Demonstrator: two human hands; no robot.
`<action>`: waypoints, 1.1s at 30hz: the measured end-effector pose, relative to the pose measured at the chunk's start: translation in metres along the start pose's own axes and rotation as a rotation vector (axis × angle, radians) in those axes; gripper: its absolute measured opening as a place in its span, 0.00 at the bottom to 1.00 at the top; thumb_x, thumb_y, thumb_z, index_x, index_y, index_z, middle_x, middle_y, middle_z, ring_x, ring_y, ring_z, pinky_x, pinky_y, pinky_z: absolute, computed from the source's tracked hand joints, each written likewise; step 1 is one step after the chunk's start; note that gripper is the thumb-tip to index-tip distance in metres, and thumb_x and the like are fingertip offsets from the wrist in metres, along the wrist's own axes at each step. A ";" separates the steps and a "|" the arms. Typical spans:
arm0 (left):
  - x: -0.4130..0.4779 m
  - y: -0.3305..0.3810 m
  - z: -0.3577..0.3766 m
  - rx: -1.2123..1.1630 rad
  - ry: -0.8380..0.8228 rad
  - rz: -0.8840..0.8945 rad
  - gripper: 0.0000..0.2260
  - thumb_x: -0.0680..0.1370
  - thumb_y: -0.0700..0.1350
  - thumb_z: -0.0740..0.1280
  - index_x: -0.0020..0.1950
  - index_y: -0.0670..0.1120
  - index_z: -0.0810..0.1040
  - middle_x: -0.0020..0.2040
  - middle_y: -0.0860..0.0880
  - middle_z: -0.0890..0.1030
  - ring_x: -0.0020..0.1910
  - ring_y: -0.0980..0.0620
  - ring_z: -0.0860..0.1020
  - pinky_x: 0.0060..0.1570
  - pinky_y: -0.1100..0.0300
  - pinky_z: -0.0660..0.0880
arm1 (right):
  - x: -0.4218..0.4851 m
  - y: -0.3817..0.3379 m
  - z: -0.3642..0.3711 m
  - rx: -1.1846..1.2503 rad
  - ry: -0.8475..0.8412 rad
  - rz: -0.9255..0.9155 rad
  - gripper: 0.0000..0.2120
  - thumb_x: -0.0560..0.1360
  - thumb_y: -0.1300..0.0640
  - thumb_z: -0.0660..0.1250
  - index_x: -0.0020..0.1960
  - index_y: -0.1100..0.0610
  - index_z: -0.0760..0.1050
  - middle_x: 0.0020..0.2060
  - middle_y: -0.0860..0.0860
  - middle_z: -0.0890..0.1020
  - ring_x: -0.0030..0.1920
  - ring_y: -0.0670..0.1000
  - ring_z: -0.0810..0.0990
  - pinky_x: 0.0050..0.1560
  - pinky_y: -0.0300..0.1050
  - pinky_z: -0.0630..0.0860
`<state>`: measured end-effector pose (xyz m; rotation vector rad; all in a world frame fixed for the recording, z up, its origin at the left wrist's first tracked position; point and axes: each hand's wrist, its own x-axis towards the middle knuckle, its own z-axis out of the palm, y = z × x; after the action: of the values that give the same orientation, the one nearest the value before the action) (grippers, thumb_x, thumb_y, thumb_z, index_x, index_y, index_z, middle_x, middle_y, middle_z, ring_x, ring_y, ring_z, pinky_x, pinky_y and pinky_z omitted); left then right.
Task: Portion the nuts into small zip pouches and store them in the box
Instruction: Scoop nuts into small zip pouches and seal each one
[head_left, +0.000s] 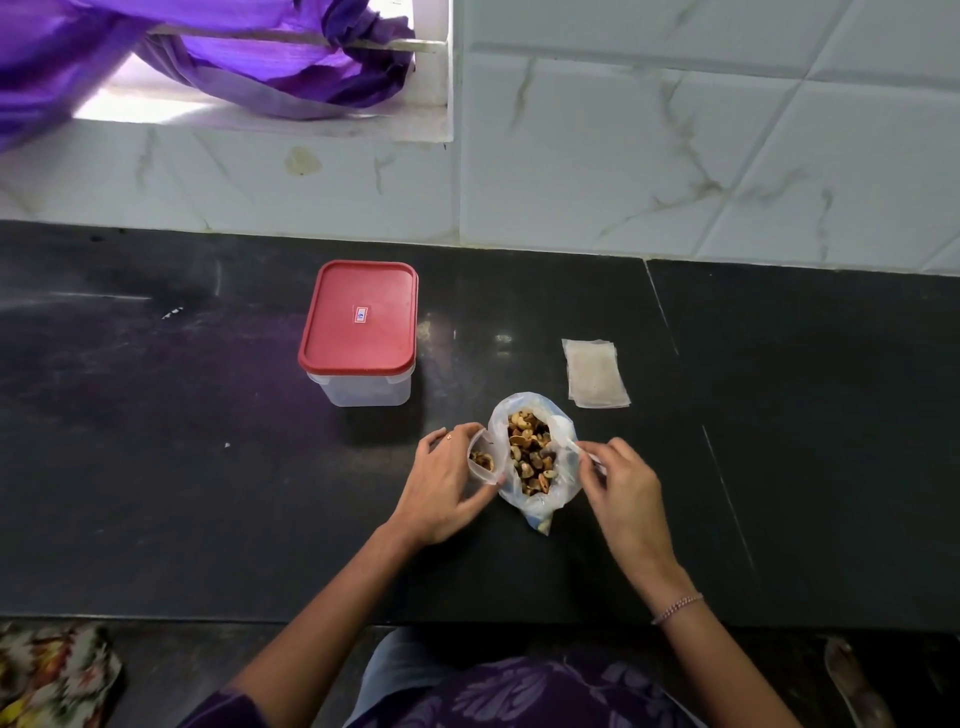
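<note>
- Left hand (444, 486): fingers curled round a small pouch (482, 460), holding it upright with its mouth open. A few nuts sit at its bottom.
- Pouch touches the left side of the bag (540, 512), in the middle of the worktop (208, 467), nearer the front edge than the back.
- Bag: clear plastic, mouth spread open, full of mixed nuts (532, 457), lying on the worktop between the two hands.
- Right hand (626, 486): fingers narrow, pinching a white object (576, 448) at the bag's right rim. Can't tell whether it's a spoon handle or a fold of the bag. Bracelet (677, 607) on that wrist.
- Box (366, 389): clear body, red lid (363, 312) on, behind and left of the bag, toward the back edge, apart from both hands.
- Stack of empty pouches (596, 373): flat on the worktop, behind and right of the bag, just left of the worktop seam.
</note>
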<state>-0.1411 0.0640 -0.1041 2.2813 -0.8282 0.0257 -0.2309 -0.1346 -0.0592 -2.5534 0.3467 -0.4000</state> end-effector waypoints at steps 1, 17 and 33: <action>0.000 0.000 0.001 -0.004 -0.015 -0.002 0.27 0.75 0.63 0.58 0.66 0.46 0.68 0.59 0.51 0.77 0.56 0.64 0.67 0.71 0.55 0.59 | 0.003 0.001 0.000 -0.003 -0.010 0.031 0.11 0.77 0.59 0.65 0.58 0.59 0.79 0.43 0.47 0.77 0.42 0.43 0.77 0.43 0.39 0.79; -0.008 0.005 0.008 -0.064 -0.144 0.000 0.25 0.77 0.58 0.63 0.70 0.48 0.65 0.66 0.53 0.74 0.63 0.58 0.72 0.71 0.49 0.62 | 0.020 -0.015 0.019 0.182 -0.205 0.314 0.14 0.79 0.56 0.63 0.61 0.58 0.78 0.54 0.52 0.82 0.47 0.44 0.78 0.38 0.29 0.72; -0.005 0.009 0.011 0.036 -0.144 0.105 0.28 0.76 0.60 0.64 0.71 0.46 0.65 0.68 0.50 0.72 0.65 0.54 0.70 0.71 0.55 0.62 | 0.020 -0.019 0.022 0.240 -0.183 0.363 0.12 0.79 0.55 0.63 0.57 0.58 0.80 0.49 0.53 0.83 0.47 0.48 0.81 0.49 0.44 0.80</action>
<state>-0.1529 0.0551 -0.1082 2.2921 -1.0291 -0.0780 -0.2017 -0.1151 -0.0633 -2.2118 0.6381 -0.0656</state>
